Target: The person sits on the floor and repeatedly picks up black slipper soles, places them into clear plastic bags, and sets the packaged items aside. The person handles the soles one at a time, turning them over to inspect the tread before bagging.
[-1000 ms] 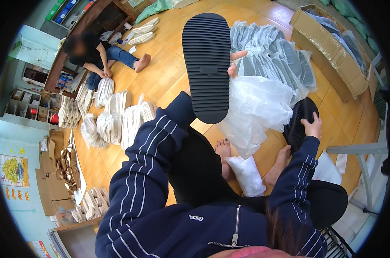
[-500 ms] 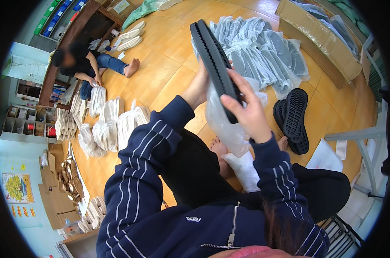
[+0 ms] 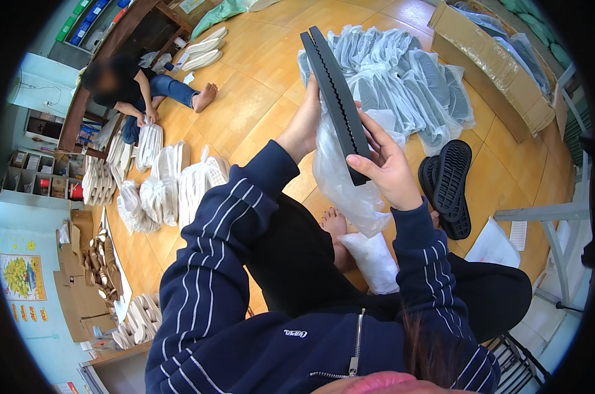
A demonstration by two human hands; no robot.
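Observation:
A pair of black shoe soles (image 3: 337,105), pressed together tread to tread, is held up in front of me with its jagged seam facing the camera. My left hand (image 3: 302,125) grips it from the left side, its fingertips hidden behind. On the lower right, my right hand (image 3: 390,164) closes around the pair with the thumb on its near end. A thin clear plastic bag (image 3: 340,187) hangs below and behind the soles; which hand holds it I cannot tell. More black soles (image 3: 451,187) lie piled on the floor to the right.
Beyond my hands lie many bagged grey soles (image 3: 402,85), with a cardboard box (image 3: 488,65) at far right. A bundle of plastic bags (image 3: 371,262) sits between my legs. Bagged white soles (image 3: 166,190) stand left, near a seated person (image 3: 123,92). A metal frame (image 3: 547,213) rises at right.
The pair of soles has turned so its seam edge faces the camera more squarely, and it has shifted slightly right. Both hands keep their hold.

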